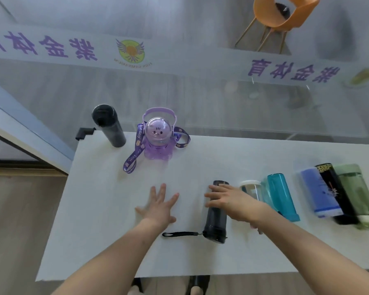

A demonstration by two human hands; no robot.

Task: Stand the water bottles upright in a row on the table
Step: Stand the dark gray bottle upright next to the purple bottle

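Two bottles stand upright at the far left of the white table (98,241): a tall black bottle (110,127) and a purple dome-lidded bottle (158,139) with a strap. A dark grey bottle (215,219) with a black wrist loop lies on its side at the middle. My right hand (228,200) rests over its upper part, fingers curled on it. My left hand (160,205) hovers flat, fingers spread, holding nothing. To the right lie a clear bottle (250,188), a teal bottle (282,195), a blue bottle (320,192), a black patterned bottle (337,194) and a green bottle (358,192).
A glass wall with purple lettering runs behind the table's far edge. An orange chair (283,15) stands beyond it. A black bracket (83,133) sits at the table's far left corner. Wooden floor lies to the left and my feet show below the near edge.
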